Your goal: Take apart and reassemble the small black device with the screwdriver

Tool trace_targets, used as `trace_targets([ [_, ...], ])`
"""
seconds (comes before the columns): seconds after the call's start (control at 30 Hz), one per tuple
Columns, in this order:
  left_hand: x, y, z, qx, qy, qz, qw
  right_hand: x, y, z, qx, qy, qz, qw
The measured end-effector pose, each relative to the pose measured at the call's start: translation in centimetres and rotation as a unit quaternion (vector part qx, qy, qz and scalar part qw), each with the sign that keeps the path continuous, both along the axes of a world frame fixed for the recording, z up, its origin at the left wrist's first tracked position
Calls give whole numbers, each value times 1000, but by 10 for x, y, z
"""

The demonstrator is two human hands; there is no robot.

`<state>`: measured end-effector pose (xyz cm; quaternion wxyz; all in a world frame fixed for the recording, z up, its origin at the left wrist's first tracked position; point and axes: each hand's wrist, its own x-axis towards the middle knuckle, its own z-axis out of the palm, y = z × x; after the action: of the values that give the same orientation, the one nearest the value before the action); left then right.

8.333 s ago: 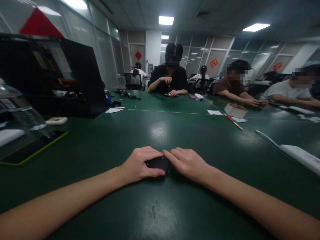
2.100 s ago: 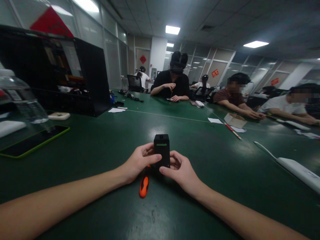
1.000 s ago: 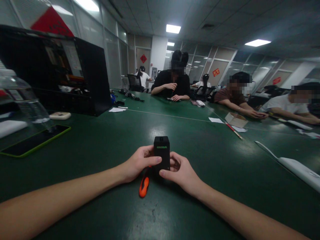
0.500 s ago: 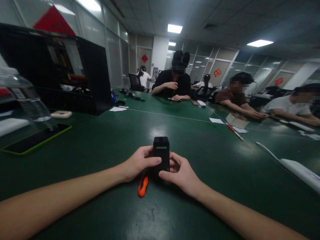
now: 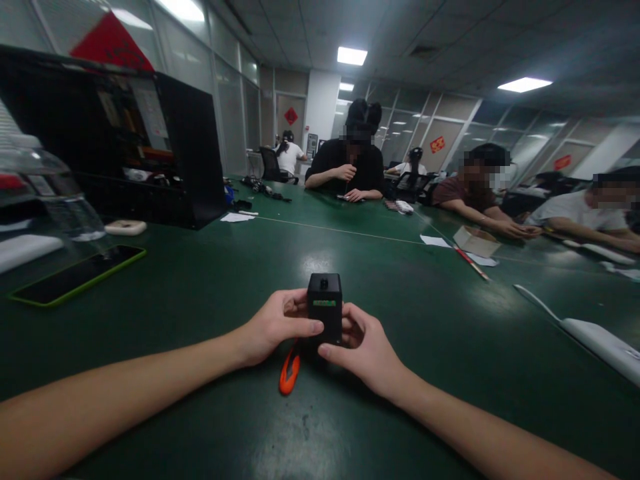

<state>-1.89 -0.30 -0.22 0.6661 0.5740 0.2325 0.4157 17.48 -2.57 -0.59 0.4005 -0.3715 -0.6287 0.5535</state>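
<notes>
A wide green table [image 5: 400, 267] is stretching away beyond the grip, under bright ceiling lights [image 5: 352, 56], and people are sitting around its far parts. At the heart of the grip, a black box [image 5: 331, 321] is standing nearly upright between the two hands, and its top face is showing a small dark knob [image 5: 324, 283]. A green strip [image 5: 324, 303] is running across its front, just above the left thumb. The left hand [image 5: 280, 323] is gripping the box from its left side, the thumb pressing flat over the front and the fingers wrapping behind. The right hand [image 5: 373, 343] is closing around the lower right side, its thumb resting by the bottom front edge. Whether the base is touching the table is staying hidden.

Just below the left hand, on the near side of the grip, an orange-handled tool [image 5: 289, 375] is lying on the table, its far end disappearing beneath that hand. Well left of the grip, a phone [image 5: 80, 273] is lying near a clear bottle [image 5: 63, 190], and an open black case [image 5: 193, 153] is standing behind them. Well right, a white device [image 5: 603, 343] is trailing a cable. Straight beyond the grip, a person in black [image 5: 367, 173] is bending over the table.
</notes>
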Motion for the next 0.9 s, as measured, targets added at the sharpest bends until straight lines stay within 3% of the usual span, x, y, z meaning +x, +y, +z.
trace_targets([
  [0.2,2,1,-3,45,18,45,998,0,-1,1,-3,6,-9,1000],
  [0.47,5,2,-10,32,-6,82,996,-2,-1,3,7,5,-37,999],
  [0.9,2,0,-6,21,-19,41,999,1,-1,0,-5,1,11,1000],
])
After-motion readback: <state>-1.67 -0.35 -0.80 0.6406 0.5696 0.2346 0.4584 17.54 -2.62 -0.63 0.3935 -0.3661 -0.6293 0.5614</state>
